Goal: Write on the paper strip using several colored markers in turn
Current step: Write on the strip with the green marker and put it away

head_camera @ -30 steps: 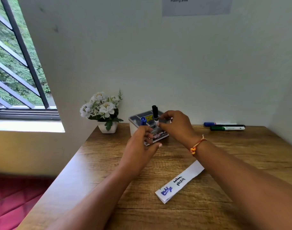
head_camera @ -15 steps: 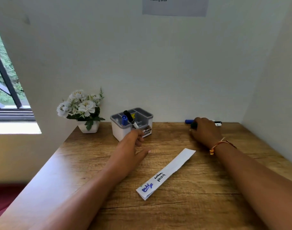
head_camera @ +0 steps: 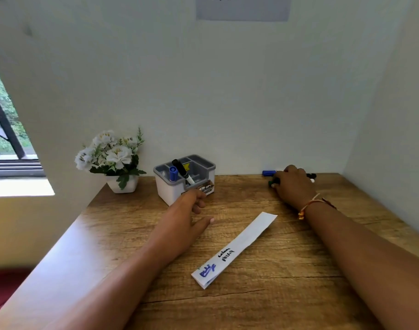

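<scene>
Judging from the strip [head_camera: 237,248], two entries are done: a blue word at its near end and black writing just beyond it. The far half is blank, so at least one more colour is left. The strip lies flat on the table [head_camera: 287,294] between the hands, touching neither. Right hand [head_camera: 292,184] fingers are curled over the green marker [head_camera: 272,182], apparently grasping it; its green end shows left of the fingertips. A blue marker [head_camera: 268,173] lies just beyond those fingers. Left hand [head_camera: 187,210] fingers are loosely curled and hold nothing, just before the caddy [head_camera: 170,194], which holds a black marker [head_camera: 180,167]. Hidden: the green marker's barrel, and whether it is lifted or capped. The writing is too small to read.
</scene>
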`<state>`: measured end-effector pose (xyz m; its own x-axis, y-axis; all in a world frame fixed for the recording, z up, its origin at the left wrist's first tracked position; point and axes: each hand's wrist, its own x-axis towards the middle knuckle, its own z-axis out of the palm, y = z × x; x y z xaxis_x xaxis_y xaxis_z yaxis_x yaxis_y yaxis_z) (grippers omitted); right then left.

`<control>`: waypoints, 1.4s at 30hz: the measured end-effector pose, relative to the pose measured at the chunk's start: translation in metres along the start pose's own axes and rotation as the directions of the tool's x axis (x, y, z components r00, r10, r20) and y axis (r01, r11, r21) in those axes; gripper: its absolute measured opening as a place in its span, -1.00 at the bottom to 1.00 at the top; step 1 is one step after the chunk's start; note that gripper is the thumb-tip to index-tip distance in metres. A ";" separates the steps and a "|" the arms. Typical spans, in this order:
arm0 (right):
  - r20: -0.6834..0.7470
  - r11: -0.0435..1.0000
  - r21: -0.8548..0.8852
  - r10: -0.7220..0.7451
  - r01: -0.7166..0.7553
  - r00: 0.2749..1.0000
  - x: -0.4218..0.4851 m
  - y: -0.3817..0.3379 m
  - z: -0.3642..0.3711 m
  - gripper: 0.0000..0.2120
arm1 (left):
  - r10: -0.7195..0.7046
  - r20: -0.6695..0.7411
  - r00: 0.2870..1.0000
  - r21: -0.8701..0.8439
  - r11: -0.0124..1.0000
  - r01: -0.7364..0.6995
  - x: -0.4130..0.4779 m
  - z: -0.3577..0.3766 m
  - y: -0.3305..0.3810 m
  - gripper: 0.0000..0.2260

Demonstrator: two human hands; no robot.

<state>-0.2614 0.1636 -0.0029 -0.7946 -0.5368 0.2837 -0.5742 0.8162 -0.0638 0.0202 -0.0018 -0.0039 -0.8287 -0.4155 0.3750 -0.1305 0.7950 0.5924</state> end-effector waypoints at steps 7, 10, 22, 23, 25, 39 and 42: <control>-0.098 0.961 0.095 -0.251 0.260 0.963 -0.018 -0.021 -0.023 -0.74 | 0.006 0.017 1.000 0.009 1.000 -0.006 0.001 0.001 0.000 -0.59; -0.149 0.895 0.180 -0.386 0.409 0.910 -0.033 -0.045 -0.049 -0.75 | 0.018 0.011 1.000 -0.022 1.000 -0.018 0.001 0.003 0.000 -0.65; -0.025 0.654 0.528 -0.626 0.542 0.779 -0.110 -0.093 -0.066 -0.78 | -0.019 0.018 1.000 -0.588 0.808 0.026 -0.004 0.011 0.020 -0.88; -0.027 0.652 0.539 -0.619 0.533 0.785 -0.112 -0.093 -0.063 -0.77 | -0.010 0.027 1.000 -0.577 0.816 0.024 -0.004 0.011 0.019 -0.91; -0.017 0.647 0.560 -0.615 0.517 0.788 -0.114 -0.092 -0.060 -0.80 | -0.002 0.043 0.999 -0.555 0.831 0.026 -0.004 0.012 0.018 -0.92; 0.040 0.635 0.664 -0.558 0.396 0.829 -0.113 -0.085 -0.053 -0.75 | -0.010 0.034 0.999 -0.536 0.844 0.026 -0.006 0.016 0.020 -0.88; 0.051 0.618 0.674 -0.586 0.405 0.809 -0.114 -0.085 -0.055 -0.76 | 0.003 0.043 0.999 -0.535 0.845 0.021 -0.006 0.013 0.022 -0.92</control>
<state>-0.1112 0.1676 0.0226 -0.3167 -0.9231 0.2182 -0.8096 0.1432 -0.5693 0.0153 0.0246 -0.0026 -0.8515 -0.3942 0.3458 0.1639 0.4264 0.8896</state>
